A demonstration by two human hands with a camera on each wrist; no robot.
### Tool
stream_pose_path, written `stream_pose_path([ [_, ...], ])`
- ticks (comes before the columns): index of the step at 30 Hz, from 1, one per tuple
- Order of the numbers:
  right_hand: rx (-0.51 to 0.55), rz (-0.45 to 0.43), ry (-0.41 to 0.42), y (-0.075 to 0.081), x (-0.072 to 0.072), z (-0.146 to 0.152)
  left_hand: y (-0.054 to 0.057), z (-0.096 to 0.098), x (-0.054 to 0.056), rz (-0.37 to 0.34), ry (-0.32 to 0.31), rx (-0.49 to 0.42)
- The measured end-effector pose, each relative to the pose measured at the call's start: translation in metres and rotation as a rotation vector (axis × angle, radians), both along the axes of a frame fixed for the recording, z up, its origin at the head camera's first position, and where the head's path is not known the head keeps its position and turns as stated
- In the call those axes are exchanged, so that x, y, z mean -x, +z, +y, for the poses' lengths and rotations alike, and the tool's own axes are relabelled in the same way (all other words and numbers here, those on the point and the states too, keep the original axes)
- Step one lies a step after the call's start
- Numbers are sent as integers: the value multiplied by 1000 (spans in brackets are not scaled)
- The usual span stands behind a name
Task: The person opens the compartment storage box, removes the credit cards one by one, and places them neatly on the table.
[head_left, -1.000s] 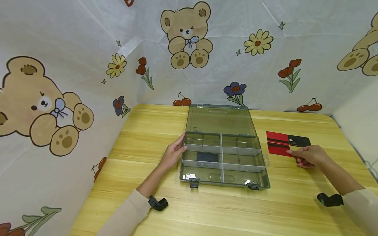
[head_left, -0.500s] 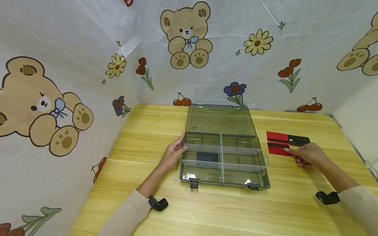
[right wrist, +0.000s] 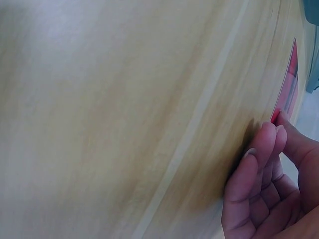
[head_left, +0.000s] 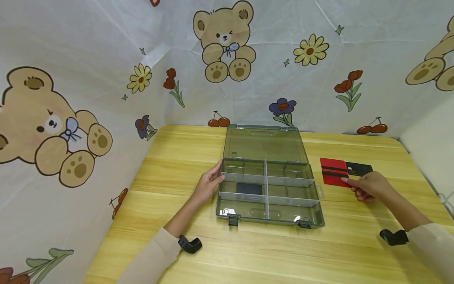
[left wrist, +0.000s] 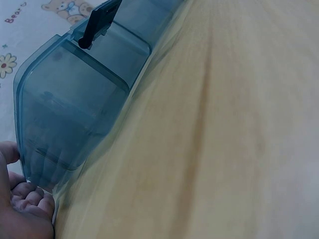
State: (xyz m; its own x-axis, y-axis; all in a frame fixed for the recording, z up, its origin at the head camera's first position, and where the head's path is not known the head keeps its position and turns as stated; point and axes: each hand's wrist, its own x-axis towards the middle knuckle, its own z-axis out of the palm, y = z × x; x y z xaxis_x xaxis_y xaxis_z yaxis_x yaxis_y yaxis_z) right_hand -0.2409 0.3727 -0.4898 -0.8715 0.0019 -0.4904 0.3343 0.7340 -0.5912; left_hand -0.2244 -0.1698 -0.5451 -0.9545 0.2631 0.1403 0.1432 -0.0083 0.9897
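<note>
An open, smoky translucent plastic compartment box [head_left: 294,202] lies on the table, its lid [head_left: 264,144] folded back. A dark card [head_left: 249,188] lies in its left middle compartment. My left hand [head_left: 207,185] holds the box's left side, thumb at the rim; the left wrist view shows its fingers curled against the box's corner [left wrist: 65,109]. To the right, two red cards with black stripes lie one behind the other. My right hand [head_left: 372,186] pinches the corner of the nearer red card [head_left: 333,180] between thumb and fingertips. The farther red card [head_left: 332,163] lies flat.
A black card [head_left: 358,169] marked VIP lies beside the red cards, partly behind my right hand. Two black latches [head_left: 233,221] stick out at the box's front. A patterned cloth [head_left: 262,90] stands behind the wooden table [head_left: 269,252].
My right hand has shifted slightly left, its thumb further onto the nearer red card. The left hand and the box have stayed put.
</note>
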Motion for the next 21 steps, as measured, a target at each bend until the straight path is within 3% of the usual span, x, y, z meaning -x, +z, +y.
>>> stream_pose_path([
  [4,10,-20,6,0,1,2,-1,0,-1,7,6,1],
  [9,48,-51,78,8,-1,4,-1,1,1,13,7,5],
  [16,72,2,165,45,-3,-10,0,0,0,23,11,1],
  [21,173,89,208,74,-9,-38,1,0,0,9,-6,-5],
])
